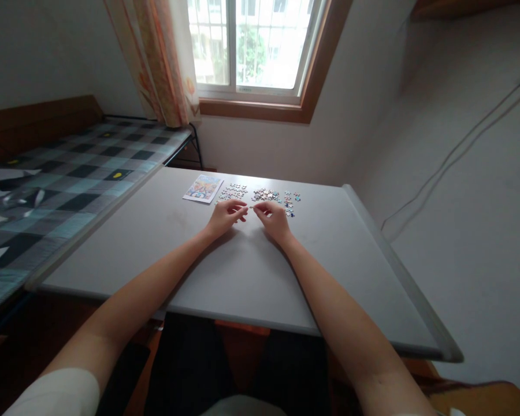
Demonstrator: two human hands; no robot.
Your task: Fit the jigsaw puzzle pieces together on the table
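Observation:
My right hand (274,219) is over the middle of the table, thumb and forefinger pinching a small jigsaw puzzle piece (251,207). Just left of it, my left hand (227,216) has its fingers loosely bent and apart, with nothing visible in them; the fingertips come close to the piece. Beyond the right hand lies a heap of loose puzzle pieces (265,195). Several spaced-out pieces (235,190) lie behind the left hand, partly hidden by it. A smaller group of pieces (289,202) is spread right of the heap.
A printed picture sheet (203,189) lies left of the pieces on the light grey table (125,242). At left stands a bed with a checked cover (69,185), papers on it. A window (251,52) and curtain (156,58) are behind; a cable (450,153) hangs along the right wall.

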